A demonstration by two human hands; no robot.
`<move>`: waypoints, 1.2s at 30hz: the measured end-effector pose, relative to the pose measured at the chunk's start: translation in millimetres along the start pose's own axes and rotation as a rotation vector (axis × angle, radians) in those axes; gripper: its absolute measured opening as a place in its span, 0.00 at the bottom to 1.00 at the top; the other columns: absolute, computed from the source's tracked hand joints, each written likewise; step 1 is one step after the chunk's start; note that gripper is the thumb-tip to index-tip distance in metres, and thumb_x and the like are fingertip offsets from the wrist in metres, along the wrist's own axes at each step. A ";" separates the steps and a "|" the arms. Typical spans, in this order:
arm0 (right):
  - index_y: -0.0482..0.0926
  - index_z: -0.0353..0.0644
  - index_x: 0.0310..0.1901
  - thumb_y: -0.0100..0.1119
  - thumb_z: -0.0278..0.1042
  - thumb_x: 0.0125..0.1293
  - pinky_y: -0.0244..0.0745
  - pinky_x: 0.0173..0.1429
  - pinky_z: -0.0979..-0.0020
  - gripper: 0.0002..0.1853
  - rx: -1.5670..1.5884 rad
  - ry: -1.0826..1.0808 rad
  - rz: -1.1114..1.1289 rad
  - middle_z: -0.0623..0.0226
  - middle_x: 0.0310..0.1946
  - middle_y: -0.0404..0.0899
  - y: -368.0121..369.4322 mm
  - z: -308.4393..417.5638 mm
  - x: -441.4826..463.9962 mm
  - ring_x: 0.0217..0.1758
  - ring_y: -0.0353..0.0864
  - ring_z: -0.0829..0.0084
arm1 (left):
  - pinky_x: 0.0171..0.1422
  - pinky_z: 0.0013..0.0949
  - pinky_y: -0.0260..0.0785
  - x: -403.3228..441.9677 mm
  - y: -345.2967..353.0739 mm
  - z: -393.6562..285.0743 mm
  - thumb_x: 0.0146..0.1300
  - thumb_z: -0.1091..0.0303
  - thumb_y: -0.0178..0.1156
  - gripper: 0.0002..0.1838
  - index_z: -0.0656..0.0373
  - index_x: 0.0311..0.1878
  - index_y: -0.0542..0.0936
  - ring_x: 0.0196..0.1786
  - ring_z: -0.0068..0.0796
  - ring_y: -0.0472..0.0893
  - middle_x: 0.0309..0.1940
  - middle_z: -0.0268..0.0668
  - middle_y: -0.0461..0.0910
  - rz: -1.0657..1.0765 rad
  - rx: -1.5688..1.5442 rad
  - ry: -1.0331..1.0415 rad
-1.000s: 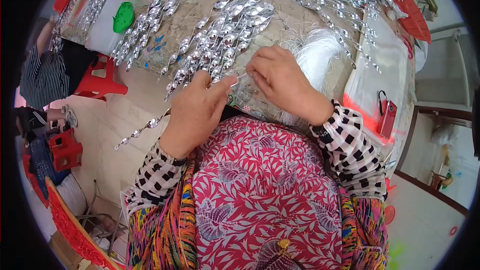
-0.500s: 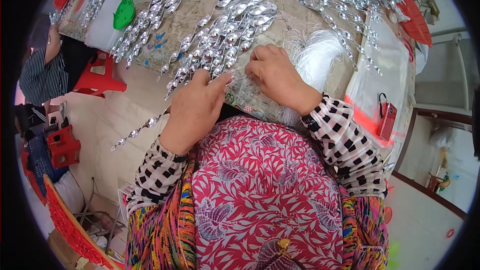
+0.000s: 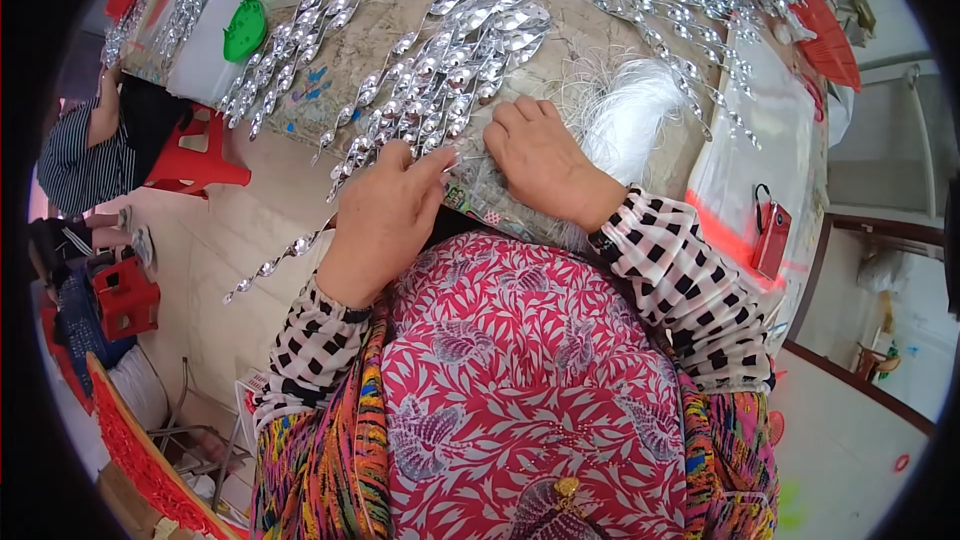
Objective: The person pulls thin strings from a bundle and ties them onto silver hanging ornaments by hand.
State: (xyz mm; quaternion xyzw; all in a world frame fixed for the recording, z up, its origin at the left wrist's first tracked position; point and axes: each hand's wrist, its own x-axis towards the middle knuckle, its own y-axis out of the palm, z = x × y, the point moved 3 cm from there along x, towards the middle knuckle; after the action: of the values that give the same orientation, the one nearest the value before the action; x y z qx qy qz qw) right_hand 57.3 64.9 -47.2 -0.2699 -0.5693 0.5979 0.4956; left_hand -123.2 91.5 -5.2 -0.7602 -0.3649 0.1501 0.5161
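Observation:
My left hand point(image 3: 385, 220) is closed in a pinch on a silver twisted strip point(image 3: 280, 262), whose shiny tail sticks out past the wrist to the lower left. Its thumb and index finger meet near the table edge, where the end of the strip is mostly covered. Just to the right, my right hand point(image 3: 545, 160) has its fingers curled and pressed together; whatever they hold is hidden. A pile of silver twisted strips point(image 3: 460, 65) lies on the table just beyond both hands. Beside my right hand is a bundle of fine white thread point(image 3: 635, 120).
More silver strips point(image 3: 690, 10) are heaped at the far right, others point(image 3: 310, 25) at the left near a green lid-like piece point(image 3: 245, 30). A red phone point(image 3: 772, 240) lies on clear plastic bags point(image 3: 745, 175) at right. A person in a striped top point(image 3: 90, 155) sits at left.
My right hand has shifted slightly left, its fingers curling more tightly. My left hand stays nearly in place with the strip. At left, another person's feet have come into view.

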 end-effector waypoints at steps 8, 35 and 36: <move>0.71 0.39 0.36 0.56 0.24 0.53 0.65 0.48 0.62 0.08 0.265 0.030 -0.161 0.64 0.34 0.70 -34.4 -9.8 -10.4 0.42 0.71 0.63 | 0.32 0.40 0.68 -1.2 -16.6 7.4 0.62 0.69 0.59 0.13 0.49 0.50 0.80 0.28 0.40 0.76 0.30 0.39 0.71 -0.110 -0.083 -0.094; 0.66 0.39 0.35 0.50 0.20 0.63 0.63 0.46 0.72 0.05 0.718 0.200 -0.262 0.66 0.34 0.65 -151.0 12.9 -79.7 0.38 0.65 0.71 | 0.49 0.28 0.71 22.1 -6.4 -92.3 0.69 0.66 0.55 0.14 0.63 0.53 0.76 0.41 0.24 0.80 0.35 0.37 0.80 0.903 -1.644 -0.299; 0.66 0.40 0.35 0.50 0.18 0.60 0.63 0.45 0.71 0.06 0.671 0.178 -0.278 0.65 0.34 0.66 -152.0 14.4 -80.2 0.38 0.66 0.69 | 0.49 0.28 0.71 25.8 -5.2 -94.8 0.69 0.66 0.55 0.14 0.63 0.53 0.76 0.41 0.24 0.80 0.35 0.37 0.80 0.906 -1.644 -0.296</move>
State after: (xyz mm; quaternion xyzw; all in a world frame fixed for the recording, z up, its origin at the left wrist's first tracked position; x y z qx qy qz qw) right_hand 117.0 -34.4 80.5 -0.0636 -0.3273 0.6524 0.6805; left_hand -50.2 46.8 43.3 -0.9279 -0.0883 0.1271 -0.3391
